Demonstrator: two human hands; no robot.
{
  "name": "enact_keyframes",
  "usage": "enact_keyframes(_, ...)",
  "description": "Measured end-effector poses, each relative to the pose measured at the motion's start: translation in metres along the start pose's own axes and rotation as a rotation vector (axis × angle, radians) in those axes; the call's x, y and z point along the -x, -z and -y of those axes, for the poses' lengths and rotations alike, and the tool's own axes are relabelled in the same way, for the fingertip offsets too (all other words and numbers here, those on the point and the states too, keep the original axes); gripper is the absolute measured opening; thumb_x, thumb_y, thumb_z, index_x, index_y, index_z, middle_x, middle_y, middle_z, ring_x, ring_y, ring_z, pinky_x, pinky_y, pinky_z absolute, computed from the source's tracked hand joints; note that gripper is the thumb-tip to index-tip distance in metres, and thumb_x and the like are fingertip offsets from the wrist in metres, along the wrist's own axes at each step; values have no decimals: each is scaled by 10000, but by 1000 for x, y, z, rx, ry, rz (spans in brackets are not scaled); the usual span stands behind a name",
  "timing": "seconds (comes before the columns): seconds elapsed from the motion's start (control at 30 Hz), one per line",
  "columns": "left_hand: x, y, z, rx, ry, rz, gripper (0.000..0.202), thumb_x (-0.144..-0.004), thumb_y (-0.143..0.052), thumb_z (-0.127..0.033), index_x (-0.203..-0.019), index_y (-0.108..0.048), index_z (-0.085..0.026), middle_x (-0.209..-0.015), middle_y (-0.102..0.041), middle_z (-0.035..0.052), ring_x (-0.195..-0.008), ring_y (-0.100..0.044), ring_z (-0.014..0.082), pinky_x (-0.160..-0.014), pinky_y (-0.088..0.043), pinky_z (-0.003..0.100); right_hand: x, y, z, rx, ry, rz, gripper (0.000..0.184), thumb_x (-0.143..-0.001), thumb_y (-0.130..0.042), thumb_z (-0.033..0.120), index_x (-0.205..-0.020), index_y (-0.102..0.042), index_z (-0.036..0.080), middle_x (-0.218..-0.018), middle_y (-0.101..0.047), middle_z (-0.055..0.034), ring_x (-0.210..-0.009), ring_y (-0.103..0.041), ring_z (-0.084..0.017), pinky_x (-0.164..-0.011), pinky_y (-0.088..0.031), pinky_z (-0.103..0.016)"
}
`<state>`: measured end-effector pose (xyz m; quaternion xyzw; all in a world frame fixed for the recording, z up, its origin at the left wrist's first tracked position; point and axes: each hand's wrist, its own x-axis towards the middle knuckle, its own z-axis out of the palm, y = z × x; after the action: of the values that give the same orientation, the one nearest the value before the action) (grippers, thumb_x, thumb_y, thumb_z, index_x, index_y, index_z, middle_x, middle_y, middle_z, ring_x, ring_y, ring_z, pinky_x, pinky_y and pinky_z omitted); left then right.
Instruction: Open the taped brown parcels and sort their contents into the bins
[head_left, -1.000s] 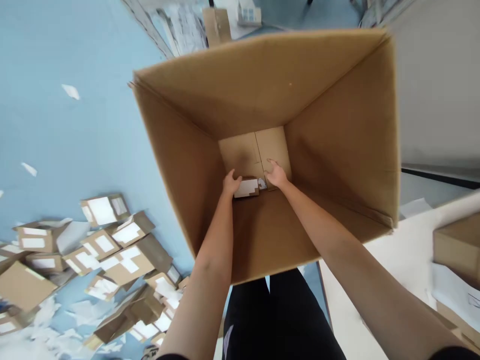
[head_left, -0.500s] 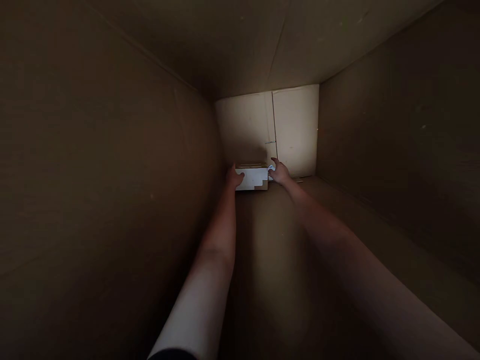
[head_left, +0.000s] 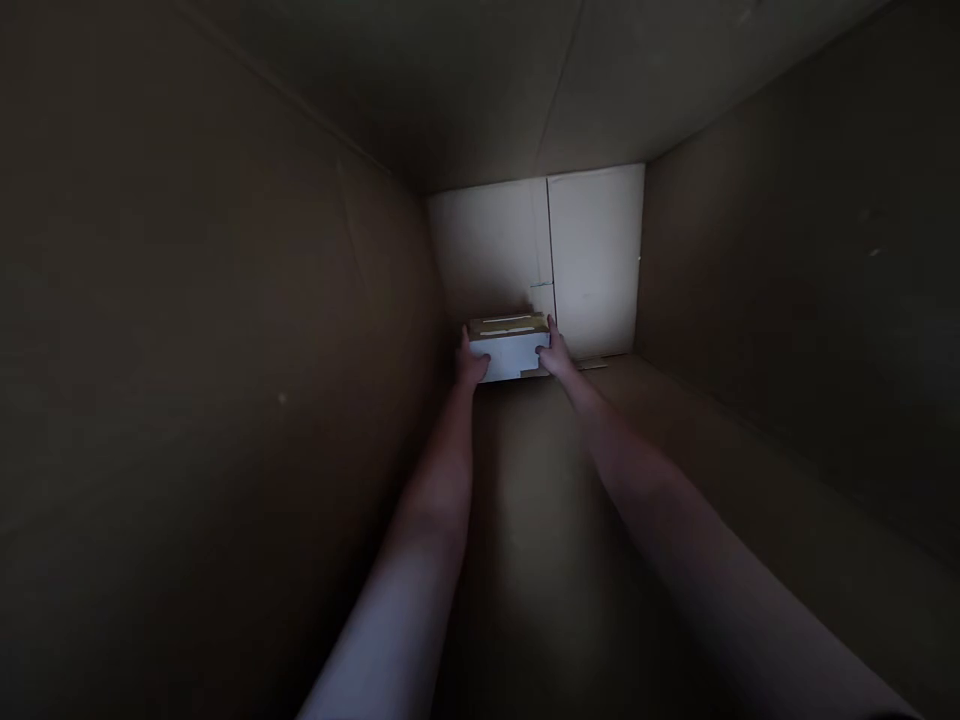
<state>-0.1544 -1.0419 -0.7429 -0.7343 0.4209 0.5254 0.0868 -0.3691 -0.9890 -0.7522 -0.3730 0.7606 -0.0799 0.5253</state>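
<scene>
A small cardboard box [head_left: 506, 352] with a white label over its near side sits far down inside a deep cardboard carton, by the left wall. Its brown top carries pale strips and yellowish tape. My left hand [head_left: 472, 360] grips the box's left end, thumb on the white face. At the right end my right hand [head_left: 555, 355] holds it the same way, with the thumb in front and the fingers along the side. The box looks slightly tilted; whether its underside touches the carton floor I cannot tell.
Tall carton walls close in on the left [head_left: 225, 350] and right [head_left: 787, 260]. The far end panel [head_left: 596, 260] is paler, with a vertical seam. A flat cardboard edge [head_left: 592, 364] lies at its foot. The carton floor [head_left: 547, 520] is dim.
My right hand has closed on the box's right end, where its fingers were spread before. The box has turned and tipped a little, so more of its top shows.
</scene>
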Motion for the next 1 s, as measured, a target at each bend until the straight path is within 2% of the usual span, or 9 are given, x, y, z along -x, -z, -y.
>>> enact_keyframes(0.07,19,11,-23,-33,-8,-80,985,-831,-736,-183,-1674,-231,-252,-1385,-615,115,-1209,-648,233,-1111,-475,342,7,24,22,70,-29,-42,888,-827,-569,188,-1664,-274,191,-1284,-654,-112,-1077,-662,-242,-1062,-523,-410)
enact_keyframes(0.17,55,34,-64,-97,-67,-157,818,-872,-710,-239,-1620,-384,-286,-1325,-618,105,-1203,-651,249,-1092,-485,338,24,69,69,219,-17,-71,809,-862,-609,214,-1635,-370,203,-1240,-643,-117,-1087,-659,-260,-1071,-503,-367)
enact_keyframes(0.3,118,82,-128,-169,-186,-192,640,-915,-645,-242,-1539,-515,-301,-1280,-633,106,-1160,-663,257,-1047,-504,340,66,146,143,342,18,-140,597,-930,-599,220,-1525,-549,242,-1226,-647,-102,-1056,-672,-233,-1016,-506,-292)
enact_keyframes(0.47,223,155,-205,-213,-346,-252,567,-933,-614,-288,-1496,-558,-315,-1243,-636,107,-1108,-674,286,-999,-517,377,159,242,233,357,55,-272,404,-964,-589,190,-1340,-706,280,-1155,-678,-73,-1001,-685,-208,-968,-505,-277)
enact_keyframes(0.63,342,221,-261,-185,-568,-286,546,-938,-603,-304,-1482,-559,-329,-1240,-630,91,-1059,-677,279,-976,-525,392,280,310,298,244,126,-468,392,-953,-589,170,-1310,-718,267,-1142,-650,-74,-1012,-671,-217,-981,-513,-309)
enact_keyframes(0.73,409,249,-289,-179,-680,-261,548,-939,-603,-299,-1483,-552,-328,-1208,-637,80,-1017,-675,263,-967,-526,388,359,339,316,188,177,-599,383,-964,-580,190,-1312,-716,273,-1113,-632,-62,-988,-655,-211,-969,-511,-307)
enact_keyframes(0.83,467,256,-313,-172,-840,-186,551,-947,-594,-309,-1494,-536,-347,-1184,-647,60,-983,-669,246,-963,-524,378,439,360,311,143,190,-766,374,-972,-584,214,-1314,-711,292,-1095,-618,-55,-981,-641,-211,-949,-506,-300)
enact_keyframes(0.9,501,245,-326,-177,-963,-108,558,-951,-590,-328,-1504,-520,-364,-1212,-650,53,-978,-665,242,-975,-520,380,492,367,295,101,154,-884,371,-970,-585,217,-1311,-708,296,-1077,-612,-52,-956,-638,-210,-932,-507,-301)
enact_keyframes(1.0,554,208,-336,-205,-1135,24,564,-959,-568,-314,-1516,-507,-375,-1268,-640,47,-1005,-665,230,-997,-518,364,568,362,253,12,41,-1063,369,-959,-576,214,-1297,-707,280,-1056,-604,-49,-906,-639,-207,-902,-518,-309)
